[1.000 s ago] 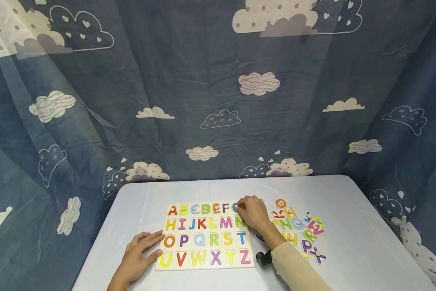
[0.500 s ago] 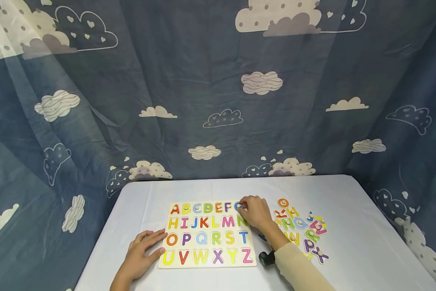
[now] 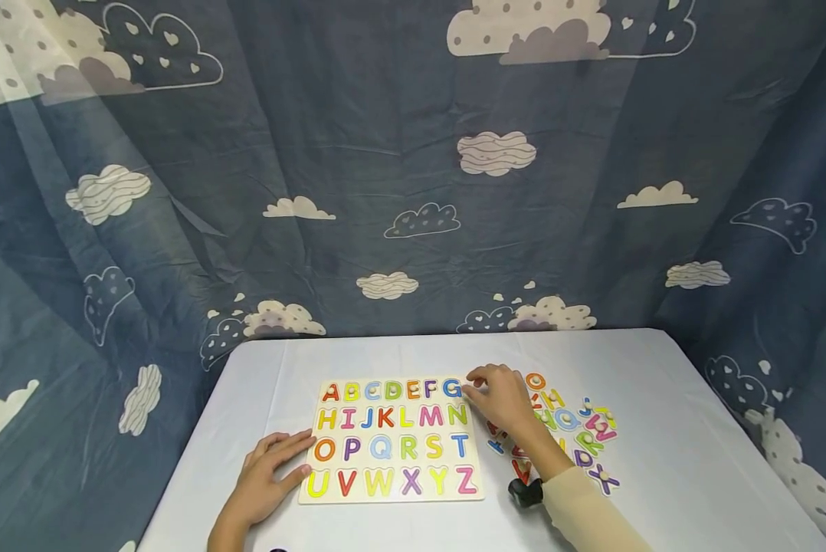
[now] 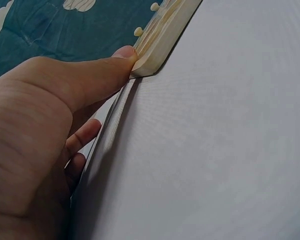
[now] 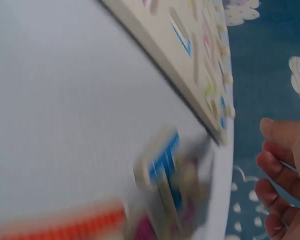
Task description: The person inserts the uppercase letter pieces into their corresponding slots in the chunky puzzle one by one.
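A wooden alphabet puzzle board (image 3: 478, 460) lies on the white table. Along its top row, letters A to F carry knobs, and the blue G (image 3: 452, 389) sits at that row's right end. My left hand (image 3: 264, 479) lies at the board's left edge with fingers extended; in the left wrist view its thumb (image 4: 105, 75) touches the board corner. Just right of the G, my right hand (image 3: 503, 399) is raised off the board with nothing between its loosely bent fingers. In the right wrist view that hand (image 5: 290, 175) is apart from the board.
To the board's right lies a scattered group of loose knobbed letters, among them an orange O (image 3: 535, 381), a purple X (image 3: 603, 479) and a green R (image 3: 588, 442), partly hidden by my right forearm. A black object (image 3: 526, 493) is at my right wrist. A cloud-print curtain (image 3: 413, 153) hangs behind.
My right hand has let go of the blue G and moved right, away from it. The G now shows fully in the top row. My left hand stays at the board's edge.
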The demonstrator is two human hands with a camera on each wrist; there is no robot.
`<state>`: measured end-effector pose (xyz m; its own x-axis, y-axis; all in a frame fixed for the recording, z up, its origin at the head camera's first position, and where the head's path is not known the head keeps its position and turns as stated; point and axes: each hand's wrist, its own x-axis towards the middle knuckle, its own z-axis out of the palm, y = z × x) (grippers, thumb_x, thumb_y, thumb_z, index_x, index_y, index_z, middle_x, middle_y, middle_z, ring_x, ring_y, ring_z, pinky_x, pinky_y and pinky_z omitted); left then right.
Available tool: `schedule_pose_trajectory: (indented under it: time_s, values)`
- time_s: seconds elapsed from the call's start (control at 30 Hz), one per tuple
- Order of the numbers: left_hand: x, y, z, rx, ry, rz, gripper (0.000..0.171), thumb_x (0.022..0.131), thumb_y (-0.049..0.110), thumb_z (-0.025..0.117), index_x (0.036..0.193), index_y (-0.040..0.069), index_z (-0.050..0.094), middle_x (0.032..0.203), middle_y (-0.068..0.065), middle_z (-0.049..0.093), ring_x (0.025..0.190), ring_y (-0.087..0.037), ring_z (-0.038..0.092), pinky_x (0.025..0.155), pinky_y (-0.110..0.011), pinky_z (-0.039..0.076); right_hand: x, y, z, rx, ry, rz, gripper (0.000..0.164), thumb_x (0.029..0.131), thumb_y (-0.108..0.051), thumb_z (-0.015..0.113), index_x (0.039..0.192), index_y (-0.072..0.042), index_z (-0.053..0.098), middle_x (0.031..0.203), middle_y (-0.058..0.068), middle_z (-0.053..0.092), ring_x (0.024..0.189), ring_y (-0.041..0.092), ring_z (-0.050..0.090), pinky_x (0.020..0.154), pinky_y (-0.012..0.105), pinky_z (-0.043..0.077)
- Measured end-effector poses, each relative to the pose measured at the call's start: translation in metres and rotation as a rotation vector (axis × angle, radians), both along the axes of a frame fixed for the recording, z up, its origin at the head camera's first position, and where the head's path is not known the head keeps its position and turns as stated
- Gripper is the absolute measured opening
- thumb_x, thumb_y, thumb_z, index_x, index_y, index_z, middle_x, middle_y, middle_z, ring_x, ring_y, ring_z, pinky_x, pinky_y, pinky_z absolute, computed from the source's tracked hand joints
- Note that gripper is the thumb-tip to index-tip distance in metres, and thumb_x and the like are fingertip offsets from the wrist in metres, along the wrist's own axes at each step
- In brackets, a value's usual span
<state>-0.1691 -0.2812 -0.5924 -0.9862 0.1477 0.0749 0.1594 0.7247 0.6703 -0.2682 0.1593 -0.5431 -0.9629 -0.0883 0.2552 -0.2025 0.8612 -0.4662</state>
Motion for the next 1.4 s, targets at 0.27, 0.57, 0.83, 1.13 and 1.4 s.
schedule_pose_trajectory:
  time_s: [0.27, 0.57, 0.83, 1.13, 1.4]
  values:
    - [-0.004, 0.002, -0.001, -0.009, 0.021, -0.007, 0.046, 0.091, 0.043, 0.076, 0.135, 0.035, 0.069, 0.149, 0.012, 0.06, 0.139, -0.023, 0.041, 0.109, -0.055, 0.024, 0.004, 0.069, 0.013, -0.028, -0.009, -0.073, 0.019, 0.094, -0.026, 0.076, 0.105, -0.011, 0.079, 0.1, 0.008, 0.076, 0.093, 0.028, 0.064, 0.085, 0.048, 0.049]
    - [-0.001, -0.001, 0.001, -0.017, 0.034, -0.013, 0.046, 0.09, 0.042, 0.077, 0.134, 0.031, 0.07, 0.149, 0.011, 0.06, 0.138, -0.023, 0.041, 0.107, -0.055, 0.025, 0.015, 0.135, 0.0, -0.063, -0.149, -0.144, 0.024, 0.095, -0.024, 0.075, 0.112, -0.007, 0.077, 0.103, 0.012, 0.073, 0.094, 0.027, 0.061, 0.08, 0.043, 0.05]
    - [0.0, -0.001, 0.002, -0.015, 0.021, -0.005, 0.047, 0.09, 0.041, 0.077, 0.135, 0.03, 0.07, 0.149, 0.01, 0.06, 0.138, -0.025, 0.04, 0.108, -0.055, 0.024, 0.02, 0.146, -0.005, -0.066, -0.283, -0.125, 0.033, 0.094, -0.031, 0.077, 0.115, -0.006, 0.076, 0.101, 0.01, 0.072, 0.089, 0.024, 0.061, 0.077, 0.038, 0.053]
    - [0.003, 0.0, 0.003, -0.015, 0.005, 0.003, 0.047, 0.09, 0.04, 0.077, 0.135, 0.027, 0.07, 0.15, 0.007, 0.06, 0.139, -0.027, 0.04, 0.109, -0.056, 0.024, 0.026, 0.143, -0.007, -0.076, -0.301, -0.104, 0.032, 0.094, -0.024, 0.076, 0.119, -0.004, 0.074, 0.097, 0.007, 0.071, 0.085, 0.02, 0.06, 0.071, 0.029, 0.05]
    - [0.003, 0.002, 0.005, -0.016, 0.019, -0.003, 0.047, 0.09, 0.039, 0.077, 0.135, 0.026, 0.07, 0.149, 0.006, 0.06, 0.138, -0.026, 0.041, 0.108, -0.056, 0.024, 0.025, 0.143, -0.011, -0.04, -0.251, -0.104, 0.029, 0.093, -0.021, 0.077, 0.117, -0.004, 0.076, 0.098, 0.007, 0.07, 0.087, 0.021, 0.058, 0.076, 0.037, 0.051]
